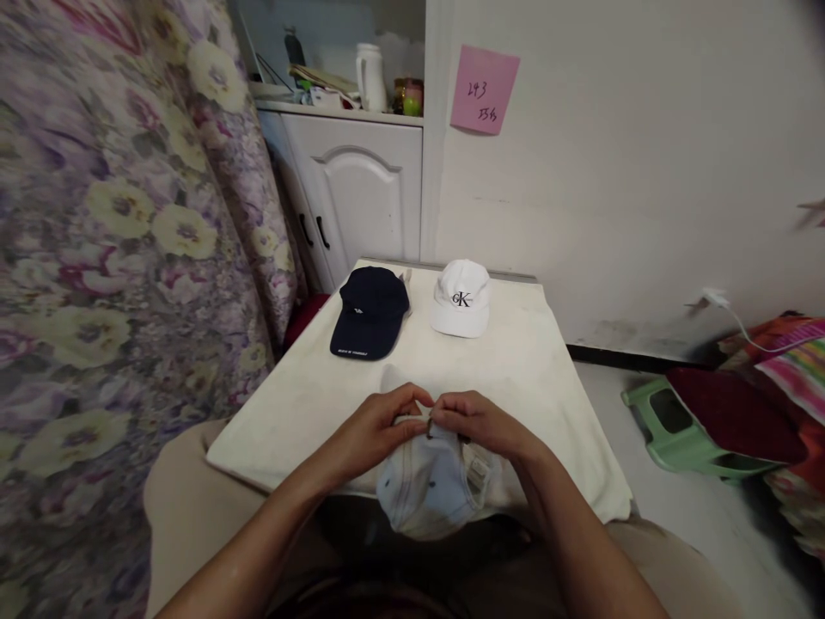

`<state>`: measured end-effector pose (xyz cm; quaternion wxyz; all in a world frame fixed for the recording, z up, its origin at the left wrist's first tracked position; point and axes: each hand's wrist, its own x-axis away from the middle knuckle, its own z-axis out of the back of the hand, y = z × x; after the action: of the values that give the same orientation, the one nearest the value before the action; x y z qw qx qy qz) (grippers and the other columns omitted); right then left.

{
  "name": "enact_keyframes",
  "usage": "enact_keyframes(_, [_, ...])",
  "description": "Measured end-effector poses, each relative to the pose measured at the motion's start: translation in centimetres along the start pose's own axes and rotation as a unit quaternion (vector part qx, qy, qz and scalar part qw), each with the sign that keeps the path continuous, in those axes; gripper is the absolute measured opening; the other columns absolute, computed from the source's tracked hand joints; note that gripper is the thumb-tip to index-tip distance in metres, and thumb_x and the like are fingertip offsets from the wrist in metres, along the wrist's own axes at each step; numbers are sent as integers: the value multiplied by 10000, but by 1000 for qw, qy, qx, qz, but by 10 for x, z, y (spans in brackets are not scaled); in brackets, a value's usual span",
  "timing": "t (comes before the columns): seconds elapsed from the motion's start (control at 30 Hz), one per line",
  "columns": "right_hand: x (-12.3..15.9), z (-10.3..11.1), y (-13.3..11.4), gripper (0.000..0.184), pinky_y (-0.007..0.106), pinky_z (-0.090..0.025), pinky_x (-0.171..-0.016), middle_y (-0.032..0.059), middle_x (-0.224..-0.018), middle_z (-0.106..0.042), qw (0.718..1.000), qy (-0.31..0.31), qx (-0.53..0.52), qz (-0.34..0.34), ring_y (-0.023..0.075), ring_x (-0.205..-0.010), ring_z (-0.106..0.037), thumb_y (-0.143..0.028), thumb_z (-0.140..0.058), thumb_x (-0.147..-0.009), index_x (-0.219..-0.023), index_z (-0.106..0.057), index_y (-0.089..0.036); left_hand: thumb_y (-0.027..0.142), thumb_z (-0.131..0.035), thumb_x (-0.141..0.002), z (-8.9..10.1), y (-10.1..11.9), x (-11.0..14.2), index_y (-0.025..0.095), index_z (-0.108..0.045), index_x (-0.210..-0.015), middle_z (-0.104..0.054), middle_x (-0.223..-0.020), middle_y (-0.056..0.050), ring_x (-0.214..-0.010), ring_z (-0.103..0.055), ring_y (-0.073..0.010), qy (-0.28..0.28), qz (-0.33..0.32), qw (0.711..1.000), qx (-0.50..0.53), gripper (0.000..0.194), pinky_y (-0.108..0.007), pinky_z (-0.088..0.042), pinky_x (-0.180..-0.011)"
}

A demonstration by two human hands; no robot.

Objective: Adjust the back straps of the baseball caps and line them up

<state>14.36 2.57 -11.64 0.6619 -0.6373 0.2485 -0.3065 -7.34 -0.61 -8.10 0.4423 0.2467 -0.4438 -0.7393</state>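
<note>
A pale blue cap (418, 490) is at the near edge of the cloth-covered table (309, 413), its crown toward me. My left hand (390, 417) pinches the back strap of the cap from the left. From the right, my right hand (473, 421) pinches the same strap, its fingers meeting the left ones near a small metal buckle (430, 427). A label shows inside the cap on the right. Farther back lie a navy cap (370, 311) at the left and a white cap (461, 298) with black letters.
A floral curtain (129, 258) hangs on the left. Behind the table stand a white cabinet (361, 180) and a wall with a pink note (485, 90). On the right, a green stool (683, 447) with a dark red cushion is on the floor.
</note>
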Motion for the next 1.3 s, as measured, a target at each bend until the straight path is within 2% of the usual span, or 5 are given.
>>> enact_keyframes(0.3, [2,1,2,267,235,-411,-607,-28,-703,-606,993,-36,-96,-50,96,-618,-527,-346,-801,-733,-840,-657,-148,406,-559,-920,10,-4,-1,184,-594,-1077,-435,-648,67,-593,-374,-120,-62,36,992,99,275,-238,-280,-555])
enact_keyframes(0.57, [-1,-1,0,289,219,-393,-564,-38,-672,-604,994,-27,-73,-72,85,-590,-513,-361,-826,-707,-805,-661,-145,474,-630,-861,7,-10,-3,174,-691,-904,-634,-796,-7,-757,-545,-179,-84,40,996,16,309,-270,-396,-677])
enact_keyframes(0.8, [3,3,0,298,256,-473,-618,-30,-675,-623,992,-68,-85,-64,105,-600,-570,-402,-783,-745,-814,-643,-148,468,-621,-855,6,-16,-3,155,-645,-776,-569,-676,16,-626,-497,-140,-90,68,990,87,323,-242,-366,-586])
enact_keyframes(1.1, [3,-5,-8,263,222,-406,-542,-46,-613,-588,998,-42,-40,-36,94,-549,-519,-376,-759,-751,-750,-615,-156,461,-582,-892,6,0,1,161,-709,-870,-626,-731,-5,-683,-526,-161,-96,21,995,7,326,-245,-397,-618])
enact_keyframes(1.3, [12,16,-10,283,256,-458,-656,-2,-754,-687,989,-111,-80,-45,117,-658,-606,-359,-800,-736,-845,-662,-137,459,-618,-875,15,-2,0,143,-693,-845,-550,-673,17,-633,-455,-129,-96,43,992,75,326,-229,-335,-582])
